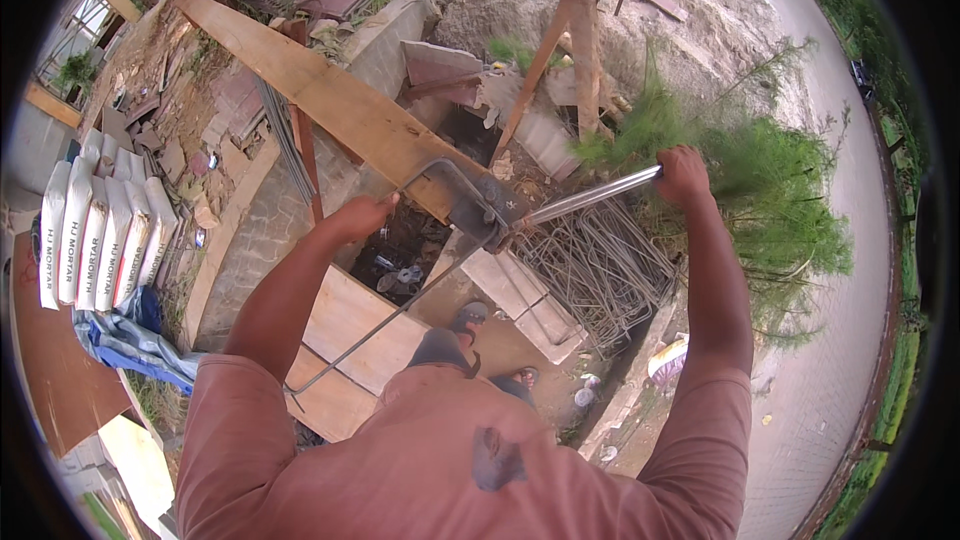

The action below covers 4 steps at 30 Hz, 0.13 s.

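Both my arms reach forward over a wooden plank [335,90] with a dark metal bending plate [484,205] at its near end. My left hand [362,219] is closed at the end of a thin steel rod [375,330]. The rod curves round to the plate, and its long straight part slants down to the lower left. On the right, my right hand [683,177] is wrapped round the far end of a shiny metal pipe [595,194], which reaches to the plate. Just below the pipe lies a pile of bent steel stirrups [605,265].
White mortar sacks [100,225] are stacked at the left above a blue tarp [145,335]. A leafy green bush [750,180] stands beside my right arm. Wooden posts [580,40] rise beyond the plank. Concrete blocks [525,300] and a rubble-filled pit [400,265] lie near my feet.
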Motion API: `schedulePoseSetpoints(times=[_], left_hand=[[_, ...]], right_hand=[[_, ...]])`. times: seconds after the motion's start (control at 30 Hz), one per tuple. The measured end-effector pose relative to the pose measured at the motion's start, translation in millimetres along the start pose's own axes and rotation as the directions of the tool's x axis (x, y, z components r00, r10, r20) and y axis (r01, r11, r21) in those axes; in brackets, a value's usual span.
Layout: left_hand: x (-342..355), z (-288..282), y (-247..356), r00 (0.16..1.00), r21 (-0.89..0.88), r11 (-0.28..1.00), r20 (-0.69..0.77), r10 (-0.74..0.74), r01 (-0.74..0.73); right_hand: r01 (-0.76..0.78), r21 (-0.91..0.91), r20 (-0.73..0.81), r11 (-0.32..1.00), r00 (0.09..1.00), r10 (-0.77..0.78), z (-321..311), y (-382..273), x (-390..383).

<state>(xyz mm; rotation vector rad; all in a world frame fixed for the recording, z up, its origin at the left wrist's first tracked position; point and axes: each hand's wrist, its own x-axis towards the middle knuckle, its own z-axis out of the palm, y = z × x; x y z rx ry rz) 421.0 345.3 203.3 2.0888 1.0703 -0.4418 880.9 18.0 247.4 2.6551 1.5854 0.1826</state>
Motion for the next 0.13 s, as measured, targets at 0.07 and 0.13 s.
schedulePoseSetpoints(times=[0.07, 0.13], left_hand=[[-6, -3, 9, 0.998, -0.006, 0.999, -0.031, -0.053, 0.053], [-13, -11, 16, 0.996, 0.024, 0.997, -0.059, -0.074, 0.075]], right_hand=[[-0.030, 0.011, -0.023, 1.000, 0.999, 0.030, 3, -4, -4], [-0.062, 0.031, -0.050, 0.998, 0.997, 0.063, 11, -5, -8]])
